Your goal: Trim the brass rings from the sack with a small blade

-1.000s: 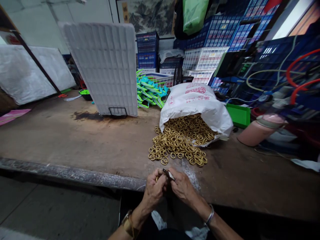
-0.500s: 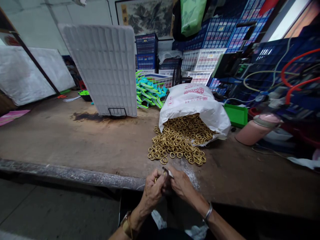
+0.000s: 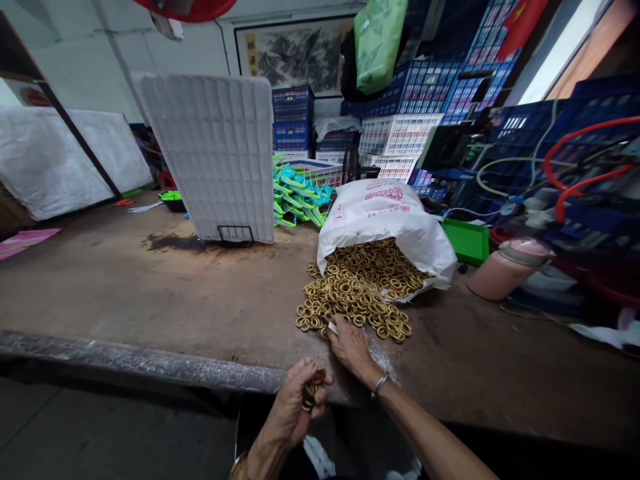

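Observation:
Several gold-coloured rings (image 3: 310,395) are bunched in my left hand (image 3: 295,400), whose fingers curl round them just off the table's front edge. My right hand (image 3: 350,343) reaches to the near edge of the loose ring pile (image 3: 345,297). Between its thumb and fingers is a small tool (image 3: 333,327) with a white part and a dark tip; its exact kind is hidden by the fingers. The tip is at the nearest rings, but I cannot tell whether it touches one. Behind, the pile spills from the mouth of a white woven sack (image 3: 380,210) lying on its side.
A pale ribbed panel (image 3: 215,160) stands upright on the wooden table (image 3: 125,287). Green and blue plastic pieces (image 3: 297,193) are heaped beside it. Right of the sack are a green tray (image 3: 466,241) and a pink bottle (image 3: 510,270). Stacked crates (image 3: 400,137) rise behind.
My hands were together at the table edge. Now they are apart: the right, with the tool, has moved forward to the pile; the left has dropped slightly, still holding rings. The view has tilted up.

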